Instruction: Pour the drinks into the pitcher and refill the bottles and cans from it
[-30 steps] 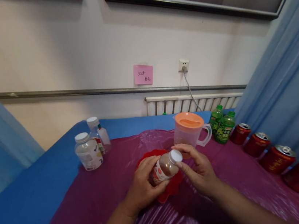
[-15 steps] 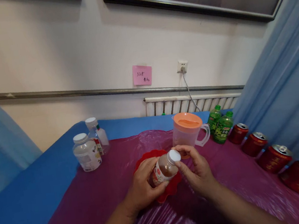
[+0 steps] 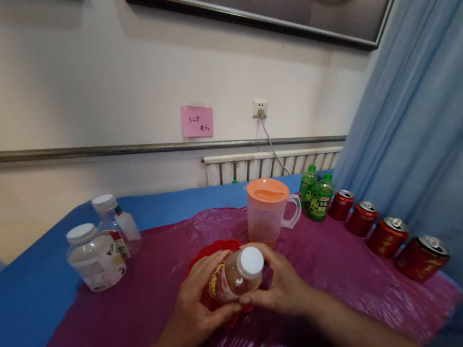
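Observation:
A capped plastic bottle (image 3: 234, 278) with brownish contents and a printed label is held tilted, its white cap (image 3: 251, 261) toward me. My left hand (image 3: 194, 298) is closed round the left side of its body. My right hand (image 3: 277, 281) grips its right side, just below the cap, with the thumb in front and the fingers partly hidden behind. Under the bottle, on the table, lies a red scalloped dish (image 3: 201, 255), mostly covered by the hands. Close behind my right hand stands a clear pitcher (image 3: 263, 220) with an orange lid and some liquid low inside.
To the left stand two clear white-capped containers, a wide jar (image 3: 98, 265) and a taller bottle (image 3: 130, 232). Green bottles (image 3: 322, 198) and a row of several red cans (image 3: 387, 238) line the right side. Purple plastic sheeting (image 3: 152, 286) covers the blue cloth (image 3: 31, 308).
My right hand has shifted from the cap to the bottle's upper body. The bottle is turned, with its cap more toward me. The view has swung to the right.

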Available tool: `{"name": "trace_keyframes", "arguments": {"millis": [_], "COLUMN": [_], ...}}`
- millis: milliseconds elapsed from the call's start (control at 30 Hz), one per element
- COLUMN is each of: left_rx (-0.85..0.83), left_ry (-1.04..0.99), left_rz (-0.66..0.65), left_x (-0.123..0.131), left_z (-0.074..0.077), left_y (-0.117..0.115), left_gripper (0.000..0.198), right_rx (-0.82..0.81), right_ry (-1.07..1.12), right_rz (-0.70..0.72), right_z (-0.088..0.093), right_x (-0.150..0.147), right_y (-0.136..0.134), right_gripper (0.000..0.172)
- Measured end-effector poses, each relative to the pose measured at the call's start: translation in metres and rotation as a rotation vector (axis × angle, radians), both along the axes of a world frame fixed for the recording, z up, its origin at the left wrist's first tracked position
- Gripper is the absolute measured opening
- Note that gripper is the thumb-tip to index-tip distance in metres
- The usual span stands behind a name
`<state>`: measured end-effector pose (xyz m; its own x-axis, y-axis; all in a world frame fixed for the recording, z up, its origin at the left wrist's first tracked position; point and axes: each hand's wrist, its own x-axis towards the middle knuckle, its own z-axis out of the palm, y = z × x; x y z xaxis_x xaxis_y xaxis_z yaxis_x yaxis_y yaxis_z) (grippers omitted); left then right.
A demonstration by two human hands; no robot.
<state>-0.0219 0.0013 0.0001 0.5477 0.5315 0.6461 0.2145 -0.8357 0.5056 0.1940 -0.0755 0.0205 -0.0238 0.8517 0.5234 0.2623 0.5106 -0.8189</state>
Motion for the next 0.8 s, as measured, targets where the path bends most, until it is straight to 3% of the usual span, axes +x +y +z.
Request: {"name": "trace_keyframes", "arguments": {"millis": [100, 233, 467, 600, 800], "left_rx": [-0.015, -0.009, -0.006, -0.019, -0.088], "left_ry": [-0.020, -0.090, -0.099, -0.105, -0.129], "left_rz": [0.095, 0.305, 0.377, 0.421, 0.504], "left_x": [-0.001, 0.001, 0.004, 0.001, -0.006], "left_z": [-0.005, -0.005, -0.006, -0.008, -0.005], "left_y": [0.004, 0.007, 0.013, 0.020, 0.029], "left_gripper": [0.074, 0.043, 0.030, 0.030, 0.032], "right_rx": [0.014, -0.021, -0.294, -0.381, -0.462], "right_ry": [0.004, 0.076, -0.161, -0.217, -0.271], "right_rz": [-0.163, -0.501, -1.194, -1.303, -1.376], "right_z": [0.003, -0.001, -0.022, -0.033, -0.051], "right_x": [0.023, 0.089, 0.222, 0.253, 0.258], "right_y": [-0.021, -0.041, -0.021, -0.005, 0.008], "right_gripper": [0.065, 0.070, 0.078, 0.080, 0.083]}}
